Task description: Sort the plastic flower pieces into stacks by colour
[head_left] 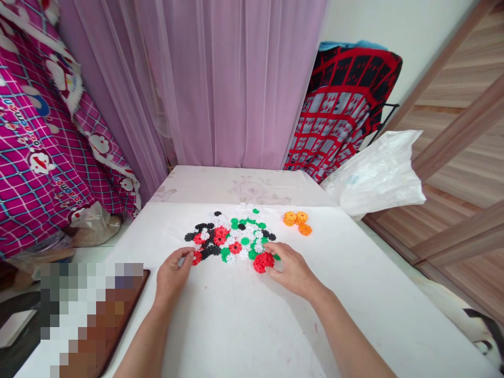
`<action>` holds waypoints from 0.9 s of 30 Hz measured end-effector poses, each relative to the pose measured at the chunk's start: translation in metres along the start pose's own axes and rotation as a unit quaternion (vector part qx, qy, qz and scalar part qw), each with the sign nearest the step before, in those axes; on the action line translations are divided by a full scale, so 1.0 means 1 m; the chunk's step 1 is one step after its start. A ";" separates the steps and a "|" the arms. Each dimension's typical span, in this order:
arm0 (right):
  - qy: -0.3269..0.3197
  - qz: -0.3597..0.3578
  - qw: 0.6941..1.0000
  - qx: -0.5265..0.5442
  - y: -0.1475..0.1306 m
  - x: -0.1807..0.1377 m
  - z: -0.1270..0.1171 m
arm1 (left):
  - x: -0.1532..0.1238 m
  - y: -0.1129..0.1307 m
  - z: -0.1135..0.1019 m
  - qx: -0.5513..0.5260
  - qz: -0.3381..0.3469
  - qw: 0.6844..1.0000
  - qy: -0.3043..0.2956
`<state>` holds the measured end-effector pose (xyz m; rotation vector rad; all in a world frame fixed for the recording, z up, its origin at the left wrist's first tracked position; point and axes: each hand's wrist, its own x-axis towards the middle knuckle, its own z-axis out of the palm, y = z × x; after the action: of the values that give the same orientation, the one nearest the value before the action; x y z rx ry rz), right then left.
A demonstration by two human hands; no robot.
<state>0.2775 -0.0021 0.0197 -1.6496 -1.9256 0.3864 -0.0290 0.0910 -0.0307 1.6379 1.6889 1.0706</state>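
left of the left hand (172,272), one flat object (103,326) is blurred into squares; whether this hand grips the red disc (197,258) is unclear.

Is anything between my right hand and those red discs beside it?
One thing shows: a green piece, in the gap between thumb and forefinger of your right hand, beside the red discs. Nothing visible separates the thumb from the discs; whether they touch, I can't tell.
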 end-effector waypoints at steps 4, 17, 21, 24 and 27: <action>-0.003 -0.006 1.000 -0.016 -0.002 0.004 0.004 | 0.000 0.000 0.000 -0.005 0.001 1.000 0.005; -0.142 0.155 0.946 -0.246 -0.012 -0.005 -0.013 | 0.001 -0.003 0.001 0.008 0.011 1.000 0.007; -0.165 0.145 0.932 -0.289 -0.026 0.001 -0.011 | 0.000 -0.002 0.000 0.007 0.011 1.000 0.011; -0.171 0.146 0.928 -0.295 -0.031 0.003 -0.010 | 0.000 0.000 0.000 0.013 0.008 1.000 0.005; -0.173 0.150 0.929 -0.292 -0.031 0.004 -0.010 | -0.001 0.001 -0.001 0.019 -0.001 1.000 0.002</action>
<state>0.2585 -0.0061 0.0461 -2.4166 -2.1838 0.2390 -0.0289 0.0901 -0.0297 1.6583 1.7231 1.0471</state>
